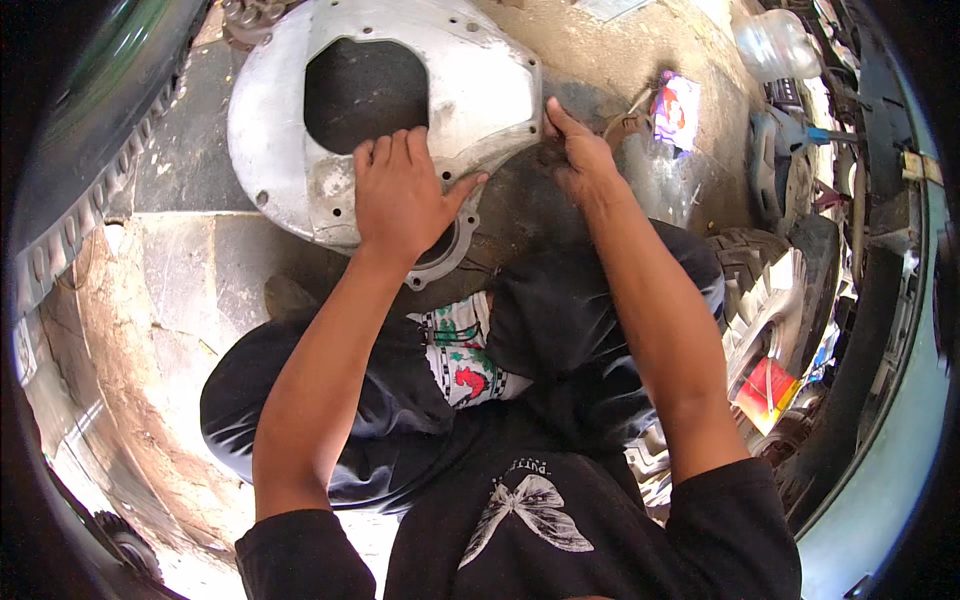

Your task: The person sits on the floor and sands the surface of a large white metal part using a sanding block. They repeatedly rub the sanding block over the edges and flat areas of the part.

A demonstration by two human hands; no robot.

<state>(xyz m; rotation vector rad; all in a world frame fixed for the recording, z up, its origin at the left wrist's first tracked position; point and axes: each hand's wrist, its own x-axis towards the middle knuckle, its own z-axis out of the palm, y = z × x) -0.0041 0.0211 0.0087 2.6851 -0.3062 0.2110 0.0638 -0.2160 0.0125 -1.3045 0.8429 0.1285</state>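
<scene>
A broad silver metal bell housing point(270, 115) with a large dark opening and bolt holes round its rim is held in front of my crossed legs. My left hand point(405, 195) lies over its near part, the fingers hooked over the opening's lower edge and the thumb stretched toward the right. At the right corner, my right hand point(578, 155) grips the housing's edge, thumb on the outer side and the other fingers mostly hidden. A smaller ring-shaped flange point(455, 255) juts from the housing's near side, partly covered by my left hand and wrist.
Beyond the right hand lies a purple and white packet point(677, 110), with a clear plastic bottle point(775, 45) farther back. Tyres point(745, 255), a red and yellow box point(767, 393) and assorted parts crowd the right. A toothed metal part point(255, 18) sits at the upper left.
</scene>
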